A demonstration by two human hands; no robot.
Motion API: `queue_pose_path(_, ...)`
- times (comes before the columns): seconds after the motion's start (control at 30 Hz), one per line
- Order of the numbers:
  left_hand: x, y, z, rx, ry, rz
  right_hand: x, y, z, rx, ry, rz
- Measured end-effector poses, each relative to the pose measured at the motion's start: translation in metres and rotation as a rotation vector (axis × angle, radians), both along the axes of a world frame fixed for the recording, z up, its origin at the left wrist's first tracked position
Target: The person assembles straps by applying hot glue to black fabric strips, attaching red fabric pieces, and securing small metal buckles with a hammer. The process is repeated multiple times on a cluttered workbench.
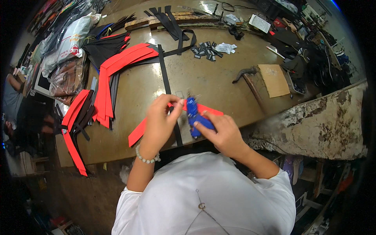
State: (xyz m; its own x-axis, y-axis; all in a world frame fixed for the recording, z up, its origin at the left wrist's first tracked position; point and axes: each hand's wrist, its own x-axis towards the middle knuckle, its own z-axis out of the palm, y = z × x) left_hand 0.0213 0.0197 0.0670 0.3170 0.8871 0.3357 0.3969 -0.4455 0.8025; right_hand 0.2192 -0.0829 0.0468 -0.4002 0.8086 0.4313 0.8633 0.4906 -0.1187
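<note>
My right hand [223, 129] is wrapped round a blue pistol-shaped hand tool [192, 111] with a thin metal tip, blurred; its exact kind I cannot make out. Close beside it, my left hand [158, 117] has thumb and forefinger pinched at a bright red strip [137, 132]. That strip slants across the near edge of the table, partly hidden under both hands. A long narrow black strap [165, 74] runs from the table's middle toward me and passes beneath the red strip. What lies exactly between my left fingertips is too small to tell.
Red strips [103, 94] and black pieces lie stacked at left, with another red-and-black bundle [70, 129] nearer me. Small black labels [205, 51] sit beyond my hands. A hammer [252, 86] and a cardboard piece [274, 80] lie at right, plastic-wrapped bundles [68, 78] at far left.
</note>
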Motion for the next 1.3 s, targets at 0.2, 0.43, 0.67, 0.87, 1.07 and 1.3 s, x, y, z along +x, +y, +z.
queue_pose_path(0.2, -0.051, 0.014, -0.017, -0.255, -0.318, 0.341, 0.109, 0.016, -0.015, 0.132, 0.493, -0.822)
queue_pose_path(0.43, -0.059, 0.004, -0.065, -0.362, -0.245, 0.302, 0.244, 0.020, -0.004, 0.056, 0.302, -1.455)
queue_pose_path(0.67, -0.049, -0.001, -0.070, -0.312, -0.167, 0.306, 0.049, 0.069, 0.022, -0.366, 0.664, -0.216)
queue_pose_path(0.87, -0.049, -0.001, -0.075, -0.432, -0.300, 0.271, 0.006, 0.110, 0.019, -0.554, 0.526, -0.166)
queue_pose_path(1.07, -0.053, 0.003, -0.076, -0.408, -0.254, 0.247, 0.003, 0.119, 0.011, -0.550, 0.476, -0.138)
queue_pose_path(1.3, -0.056, 0.003, -0.066, -0.455, -0.106, 0.245, 0.002, 0.108, 0.013, -0.562, 0.407, -0.142)
